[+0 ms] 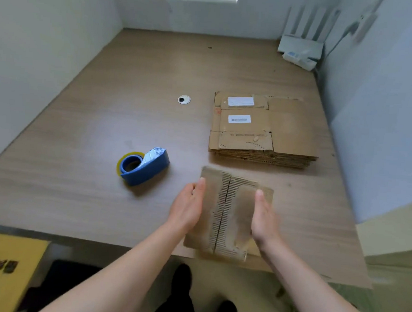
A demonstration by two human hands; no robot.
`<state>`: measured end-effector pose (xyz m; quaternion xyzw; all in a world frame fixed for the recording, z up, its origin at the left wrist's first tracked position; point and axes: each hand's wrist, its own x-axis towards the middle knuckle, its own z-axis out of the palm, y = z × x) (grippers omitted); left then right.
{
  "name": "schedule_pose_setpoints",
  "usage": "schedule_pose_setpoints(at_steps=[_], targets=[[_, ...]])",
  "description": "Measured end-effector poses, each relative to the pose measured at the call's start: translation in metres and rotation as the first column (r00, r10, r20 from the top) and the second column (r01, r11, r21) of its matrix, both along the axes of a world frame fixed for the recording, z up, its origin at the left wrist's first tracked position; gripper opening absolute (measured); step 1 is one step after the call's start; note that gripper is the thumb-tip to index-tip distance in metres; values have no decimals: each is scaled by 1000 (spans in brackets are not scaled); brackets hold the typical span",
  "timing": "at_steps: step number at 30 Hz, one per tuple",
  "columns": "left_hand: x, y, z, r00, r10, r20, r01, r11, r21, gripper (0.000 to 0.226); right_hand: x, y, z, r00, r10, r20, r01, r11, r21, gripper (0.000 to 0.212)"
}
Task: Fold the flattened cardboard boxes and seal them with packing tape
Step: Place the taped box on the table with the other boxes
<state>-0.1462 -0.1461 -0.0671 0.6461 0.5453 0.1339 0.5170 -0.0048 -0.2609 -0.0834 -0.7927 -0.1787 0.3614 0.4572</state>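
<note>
Nearby, on the wood-grain counter [85, 128], a blue tape dispenser [145, 167] with a roll of yellowish packing tape lies on its side, to the left of the hands and apart from them. Further back on the right sits a stack of flattened cardboard boxes [265, 128]; the top one carries two white labels. A round cable grommet [184, 99] is set into the counter left of the stack. In the far right corner a white router [300, 49] with upright antennas stands against the wall, and a dark cable runs up the wall beside it. Below the counter's near edge there is a yellow board [0, 263] on the left and a pair of dark shoes [183, 278] on the floor.

The folded cardboard box [228, 206] stands at the near edge of the counter, just in front of the stack. Its two top flaps meet along a centre seam, where torn paper bares the corrugation. What is inside is hidden. The left hand [188, 208] lies flat against its left side and the right hand [265, 218] against its right side, fingers straight, pressing the box between them.
</note>
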Motion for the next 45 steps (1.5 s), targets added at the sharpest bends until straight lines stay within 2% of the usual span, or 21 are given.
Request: schedule_pose_setpoints(at_steps=[2,4,7,10,12,14,15,17,18,22,24,26,27,29,30,32,35,38,39,40,45], targets=[[7,-8,28,977,70,201,-68,998,-17,80,16,-10,30,982,-58,-181,93,977,191,81],[10,-14,48,901,172,397,-153,985,-80,69,29,-20,57,954,-77,-290,176,927,332,82],[8,-26,55,838,213,502,-168,977,-133,60,41,-38,65,940,-91,-329,224,890,396,85],[7,-47,36,899,182,398,-104,972,-210,56,38,-58,42,938,6,-347,144,902,407,71],[4,-63,15,965,48,257,2,982,-188,51,33,-68,22,969,36,-245,32,962,270,65],[0,-77,-4,988,-115,99,123,989,-82,83,29,-77,2,992,9,-126,0,998,66,64],[1,-82,-10,985,-171,35,172,985,-11,99,27,-79,-6,994,-4,-113,7,1000,23,53],[5,-90,-21,973,-227,-45,231,965,123,110,21,-82,-17,990,-34,-140,38,999,26,23],[8,-92,-25,972,-223,-76,233,957,171,110,20,-81,-20,987,-55,-148,60,998,31,18],[17,-81,-34,979,-73,-190,120,961,250,87,23,-75,-26,973,-159,-169,165,986,27,12],[19,-66,-37,977,-42,-208,94,964,249,54,28,-76,-27,956,-181,-230,189,982,17,15],[14,-48,-41,991,49,-124,-20,974,226,14,30,-82,-29,941,-202,-271,207,978,-7,15],[11,-42,-41,991,110,-80,-93,978,186,19,30,-86,-30,945,-216,-245,214,976,-35,18],[2,-29,-44,983,183,-30,-183,983,24,27,31,-93,-30,971,-228,-69,217,966,-142,57],[-1,-23,-45,983,183,-26,-184,982,-40,27,31,-93,-27,977,-208,38,211,960,-183,82],[-5,-13,-48,989,142,-43,-146,983,-111,25,33,-86,-17,970,-107,217,154,965,-211,110],[-6,-4,-47,994,100,-39,-103,990,-100,8,42,-66,-6,884,147,444,20,936,-350,114],[-2,5,-39,989,24,-147,18,962,274,67,46,-41,0,511,497,702,-51,832,-552,98],[1,8,-35,987,-3,-162,65,925,374,78,48,-33,0,429,549,717,-76,813,-577,96],[5,10,-31,984,-41,-172,113,892,437,82,50,-25,1,408,577,708,-96,798,-595,94],[11,20,-30,982,-154,-107,185,891,415,72,78,13,4,461,688,560,-109,670,-734,93]])
